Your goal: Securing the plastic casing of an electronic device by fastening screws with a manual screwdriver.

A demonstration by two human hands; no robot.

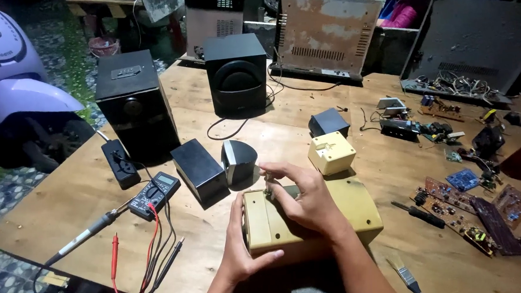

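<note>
Landmark: we take the yellow box (312, 221), lying on the wooden table (84, 191) right in front of us.
Box contents: closed casing, we cannot tell what is inside.
Left hand (242, 248): clamped on the box's left end, thumb across the near face, fingers behind it.
Right hand (305, 197): rests on the box top, fingertips (272, 177) pinched together on a small upright part at the far top edge; we cannot tell what it is.
Behind box: small cream cube (331, 153), black speakers (199, 170).
Left of box: multimeter (154, 195), red probe (114, 249), soldering iron (84, 236).
Right of box: screwdriver (418, 214), circuit boards (472, 212), brush (405, 275).
</note>
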